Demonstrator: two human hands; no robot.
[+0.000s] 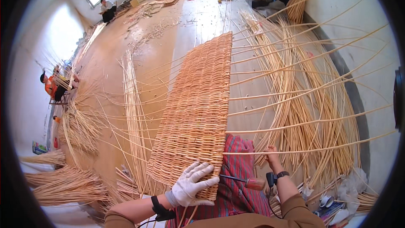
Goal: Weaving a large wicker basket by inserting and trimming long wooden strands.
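Wicker panel: the woven wicker panel point(194, 105) was in the middle, and its near end was beside the striped lap cloth point(240, 156).
Loose stakes: long thin stakes point(295, 121) stood out from both its long sides.
Left hand: the gloved left hand point(192, 185) lay on the near end of the panel, its fingers wide apart.
Right hand: the bare right hand point(272, 155) was near the lowest right stake, its fingers bent; whether they held a rod, I could not tell.
Awl: the wooden-handled awl point(255, 183) pointed its metal shaft to the panel's right edge; its tip was hidden.
Floor at right: long rod bundles point(291, 97) lay there.
Left wall: a seated co-worker point(50, 86) wore orange.
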